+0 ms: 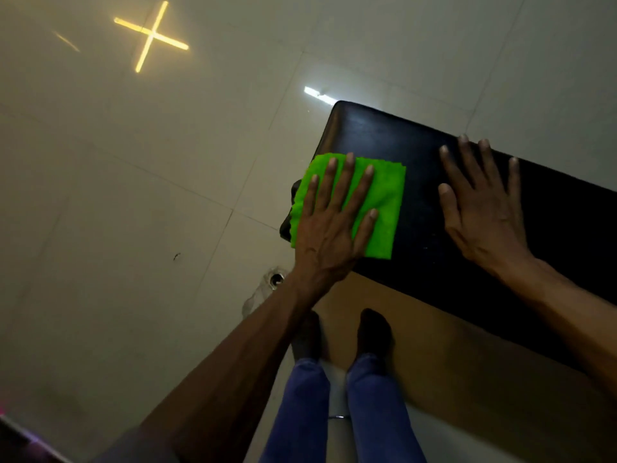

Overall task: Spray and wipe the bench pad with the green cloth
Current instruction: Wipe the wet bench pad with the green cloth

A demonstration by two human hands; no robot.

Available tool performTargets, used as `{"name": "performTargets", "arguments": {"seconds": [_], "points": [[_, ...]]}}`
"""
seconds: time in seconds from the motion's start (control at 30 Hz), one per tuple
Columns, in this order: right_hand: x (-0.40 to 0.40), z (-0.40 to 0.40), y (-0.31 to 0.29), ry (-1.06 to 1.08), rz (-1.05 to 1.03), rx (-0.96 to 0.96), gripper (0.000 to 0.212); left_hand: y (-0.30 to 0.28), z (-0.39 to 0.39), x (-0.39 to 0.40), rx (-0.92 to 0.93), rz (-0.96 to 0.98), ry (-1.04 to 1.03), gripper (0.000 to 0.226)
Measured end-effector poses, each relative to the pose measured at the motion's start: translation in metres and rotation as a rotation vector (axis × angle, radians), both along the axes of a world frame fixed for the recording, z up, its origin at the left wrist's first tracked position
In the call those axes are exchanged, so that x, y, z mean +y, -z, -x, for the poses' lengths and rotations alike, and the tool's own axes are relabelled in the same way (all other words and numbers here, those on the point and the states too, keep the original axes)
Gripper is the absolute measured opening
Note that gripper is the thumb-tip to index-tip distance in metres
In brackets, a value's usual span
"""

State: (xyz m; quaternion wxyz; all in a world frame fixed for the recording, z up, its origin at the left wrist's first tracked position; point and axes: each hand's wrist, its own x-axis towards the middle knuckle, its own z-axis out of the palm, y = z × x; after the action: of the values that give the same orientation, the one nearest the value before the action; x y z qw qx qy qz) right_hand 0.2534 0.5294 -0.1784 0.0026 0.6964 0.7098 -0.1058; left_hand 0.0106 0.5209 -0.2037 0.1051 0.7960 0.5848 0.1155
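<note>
Nearest the camera stood the person's two legs in blue trousers (337, 409), with dark feet (372, 332) planted partly on a brown mat (450, 355) that lay on the floor under the near edge of the bench. Just left of the feet, a small round metal fitting (276, 279) sat in the pale tiled floor (117, 228).

Beyond the feet, the black bench pad (417, 228) ran from the left-centre of the view away to the right, its rounded end pointing left. The left hand (330, 222) lay flat on the green cloth (384, 208), fingers straight and spread, pressing the cloth down onto the left end of the pad; the cloth's left edge hung slightly past the pad's corner. To the right, well apart from the cloth, the right hand (480, 208) rested palm down on the bare pad, fingers straight and spread, holding nothing, its fingertips reaching the pad's far edge.

Farther off, the glossy floor tiles carried a white strip reflection (317, 94) just past the pad's far corner and a yellow cross-shaped reflection (152, 35) at the far left.
</note>
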Motion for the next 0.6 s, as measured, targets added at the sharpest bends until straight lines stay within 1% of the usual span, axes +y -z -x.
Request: {"name": "performTargets", "arguments": {"seconds": [0.1,0.17,0.27,0.37,0.4,0.43,0.5,0.6], "points": [[0.000,0.001,0.003,0.006,0.002,-0.003,0.059,0.003,0.033,-0.005,-0.088,0.052,-0.194,0.061],[-0.001,0.002,0.002,0.011,0.005,0.001,0.060,0.004,0.039,-0.028,-0.131,0.085,-0.243,0.061],[-0.001,0.005,-0.001,0.022,0.004,-0.003,0.060,0.004,0.017,-0.055,-0.087,0.066,-0.186,0.060],[-0.002,0.006,-0.003,0.027,-0.008,-0.004,0.060,0.002,-0.014,-0.040,-0.051,0.003,0.048,0.058],[-0.001,0.005,-0.003,0.021,-0.010,-0.007,0.060,0.003,-0.016,-0.028,-0.037,-0.020,0.091,0.058],[0.000,0.004,-0.002,0.011,-0.006,-0.006,0.060,0.005,-0.013,-0.018,-0.023,-0.036,0.098,0.058],[0.001,0.003,-0.002,-0.002,0.011,-0.003,0.059,0.009,0.001,-0.016,-0.016,-0.038,0.041,0.058],[0.000,0.002,-0.004,0.007,0.035,-0.004,0.057,0.011,0.014,-0.051,-0.025,-0.003,-0.036,0.060]]}}
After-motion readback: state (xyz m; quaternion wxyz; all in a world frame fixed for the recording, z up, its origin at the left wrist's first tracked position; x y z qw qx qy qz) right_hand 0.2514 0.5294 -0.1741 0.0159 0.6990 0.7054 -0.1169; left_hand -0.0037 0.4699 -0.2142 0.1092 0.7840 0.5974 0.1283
